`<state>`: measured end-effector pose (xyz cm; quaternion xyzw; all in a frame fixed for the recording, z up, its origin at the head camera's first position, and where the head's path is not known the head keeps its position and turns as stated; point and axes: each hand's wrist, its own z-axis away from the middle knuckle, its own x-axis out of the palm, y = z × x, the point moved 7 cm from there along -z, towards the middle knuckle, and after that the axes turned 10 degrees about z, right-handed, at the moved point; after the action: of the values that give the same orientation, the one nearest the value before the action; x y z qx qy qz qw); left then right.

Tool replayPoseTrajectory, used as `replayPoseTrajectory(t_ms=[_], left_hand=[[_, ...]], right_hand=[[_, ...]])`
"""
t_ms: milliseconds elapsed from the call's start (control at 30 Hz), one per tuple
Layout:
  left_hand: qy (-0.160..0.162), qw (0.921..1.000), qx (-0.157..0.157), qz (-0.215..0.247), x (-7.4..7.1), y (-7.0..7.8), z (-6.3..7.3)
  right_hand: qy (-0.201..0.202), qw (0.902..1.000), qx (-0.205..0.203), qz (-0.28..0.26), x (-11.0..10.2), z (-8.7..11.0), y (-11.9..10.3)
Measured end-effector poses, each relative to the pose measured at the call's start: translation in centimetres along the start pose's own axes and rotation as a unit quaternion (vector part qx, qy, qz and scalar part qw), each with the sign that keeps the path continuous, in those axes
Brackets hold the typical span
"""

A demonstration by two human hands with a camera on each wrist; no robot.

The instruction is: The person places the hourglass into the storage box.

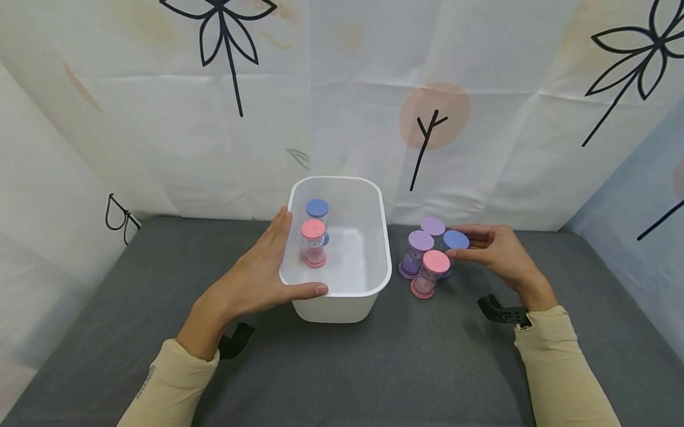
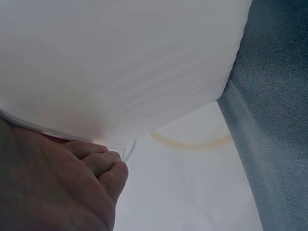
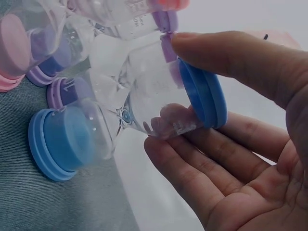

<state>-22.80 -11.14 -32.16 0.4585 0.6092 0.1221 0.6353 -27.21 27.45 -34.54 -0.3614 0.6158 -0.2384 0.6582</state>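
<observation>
My left hand (image 1: 253, 267) holds the white plastic bin (image 1: 381, 237) at its near left corner, the fingers along the left rim and the thumb over the front rim. Inside stand a blue-capped sand timer (image 1: 317, 208) and a pink-capped one (image 1: 313, 229). To the right of the bin, my right hand (image 1: 493, 255) has thumb and fingers around the upper part of a blue sand timer (image 3: 207, 94), which stands upright on the table. Close against it are a pink sand timer (image 1: 436, 262) and two purple ones, the nearer purple timer (image 1: 420, 241) and the farther purple timer (image 1: 433, 226).
A dark grey cloth covers the table (image 1: 348, 376). Behind it hangs a pale fabric backdrop (image 1: 350, 125) with plant drawings, meeting the table's back edge just behind the bin. More fabric hangs at the left and right sides.
</observation>
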Motion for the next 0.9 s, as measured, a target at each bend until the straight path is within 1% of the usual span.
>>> replayPoseTrajectory(t_ms=[167,367,500,633,733,900], left_hand=[[-0.001,1.0000,-0.004,-0.002,0.0,-0.1,0.0],[-0.003,1.0000,-0.008,-0.005,0.1,-0.2,0.0],[-0.002,1.0000,-0.005,-0.003,0.1,-0.2,0.0],[-0.003,1.0000,-0.002,0.000,0.1,-0.2,0.0],[-0.001,1.0000,0.003,0.003,0.0,-0.1,-0.1],[0.004,0.9999,0.010,0.003,0.0,-0.1,-0.2]], right_hand=[[0.026,0.9996,0.014,-0.003,-0.9,0.5,-0.1],[0.059,0.9978,0.008,-0.028,-2.4,1.3,-0.8],[0.101,0.9934,0.007,-0.055,-3.7,1.9,-1.3],[0.142,0.9828,-0.012,-0.118,-4.7,2.4,-2.0],[0.165,0.9718,-0.045,-0.162,-5.1,2.8,-2.9],[0.194,0.9544,-0.089,-0.208,-5.5,3.5,-4.7]])
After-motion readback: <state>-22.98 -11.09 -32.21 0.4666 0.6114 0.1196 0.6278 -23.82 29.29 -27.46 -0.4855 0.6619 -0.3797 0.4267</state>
